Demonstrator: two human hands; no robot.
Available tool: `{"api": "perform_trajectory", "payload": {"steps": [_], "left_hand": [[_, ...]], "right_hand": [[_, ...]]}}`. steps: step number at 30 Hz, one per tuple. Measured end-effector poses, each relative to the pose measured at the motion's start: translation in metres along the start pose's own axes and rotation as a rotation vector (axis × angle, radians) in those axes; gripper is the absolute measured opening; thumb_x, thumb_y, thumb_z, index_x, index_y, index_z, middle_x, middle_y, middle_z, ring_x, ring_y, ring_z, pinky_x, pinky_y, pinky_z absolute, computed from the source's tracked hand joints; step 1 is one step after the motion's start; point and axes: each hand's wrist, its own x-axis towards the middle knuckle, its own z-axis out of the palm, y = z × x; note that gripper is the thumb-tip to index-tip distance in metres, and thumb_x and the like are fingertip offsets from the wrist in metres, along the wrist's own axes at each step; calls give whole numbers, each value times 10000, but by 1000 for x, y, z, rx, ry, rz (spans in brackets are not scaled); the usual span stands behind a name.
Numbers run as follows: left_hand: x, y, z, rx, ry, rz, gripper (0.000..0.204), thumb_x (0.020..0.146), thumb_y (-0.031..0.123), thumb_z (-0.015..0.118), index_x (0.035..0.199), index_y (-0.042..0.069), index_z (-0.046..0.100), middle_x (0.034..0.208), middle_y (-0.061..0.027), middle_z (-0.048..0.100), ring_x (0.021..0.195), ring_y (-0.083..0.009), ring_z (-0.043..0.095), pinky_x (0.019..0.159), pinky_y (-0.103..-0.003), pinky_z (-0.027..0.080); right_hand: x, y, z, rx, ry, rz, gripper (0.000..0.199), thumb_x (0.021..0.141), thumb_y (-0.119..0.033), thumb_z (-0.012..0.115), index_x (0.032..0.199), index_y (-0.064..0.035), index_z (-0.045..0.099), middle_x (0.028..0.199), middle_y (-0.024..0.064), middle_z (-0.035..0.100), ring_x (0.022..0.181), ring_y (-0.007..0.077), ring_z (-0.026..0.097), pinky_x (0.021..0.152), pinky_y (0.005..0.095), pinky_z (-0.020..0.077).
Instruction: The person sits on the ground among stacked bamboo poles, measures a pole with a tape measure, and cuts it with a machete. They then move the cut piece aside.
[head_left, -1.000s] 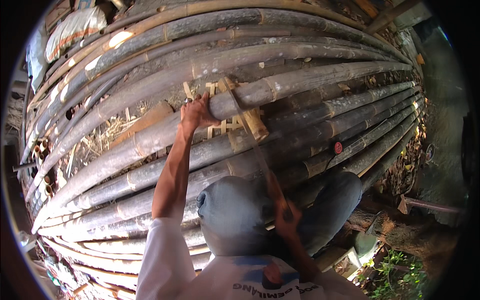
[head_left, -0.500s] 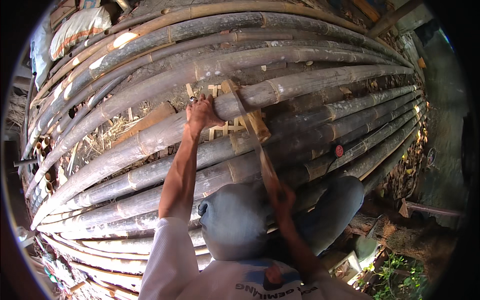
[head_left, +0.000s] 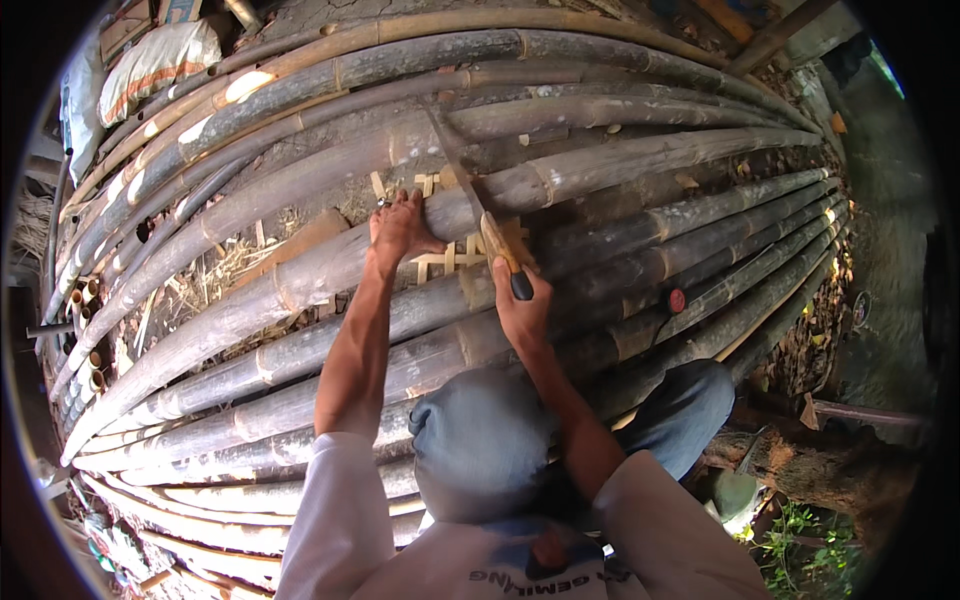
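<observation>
Left hand (head_left: 402, 230) clasps a long grey-brown bamboo pole (head_left: 330, 262), likely steadying it; right hand (head_left: 523, 306) grips a brown-handled metal saw (head_left: 470, 192) across it.

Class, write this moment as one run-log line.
left hand: on bamboo pole | right hand: gripping handsaw | blade: across bamboo pole, right of left hand
</observation>
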Motion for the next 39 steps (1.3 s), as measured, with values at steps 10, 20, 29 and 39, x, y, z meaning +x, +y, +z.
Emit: {"api": "perform_trajectory", "payload": {"steps": [10,20,29,39], "left_hand": [[-9,2,14,30,131,2,1164,491,443,927,1461,78,398,1502,-216,401,1263,-425,527,1060,-544,398],[-4,-27,13,12,44,-58,977,484,453,905,1297,78,517,1220,-160,643,1153,-351,617,999,-530,454],[-4,-32,-1,-17,-57,-39,924,443,555,896,1175,69,609,1056,-116,720,1072,-306,660,937,-536,453],[-20,-31,0,-10,48,-15,883,483,534,872,1171,64,578,1010,-130,716,967,-310,685,929,-473,492]], "right_hand": [[-19,-2,-10,-98,13,58,259,974,-226,656,859,5,650,709,-20,596,653,82,537,601,317,473],[-113,-10,-60,-49,-33,98,324,970,-233,652,1127,44,712,970,120,749,857,170,698,811,305,542],[-142,-47,-87,-109,34,67,262,957,-239,674,924,21,684,831,105,697,786,132,648,694,303,501],[-116,-81,-87,-161,-14,129,278,957,-244,680,858,16,676,672,57,627,636,99,552,607,312,466]]}}
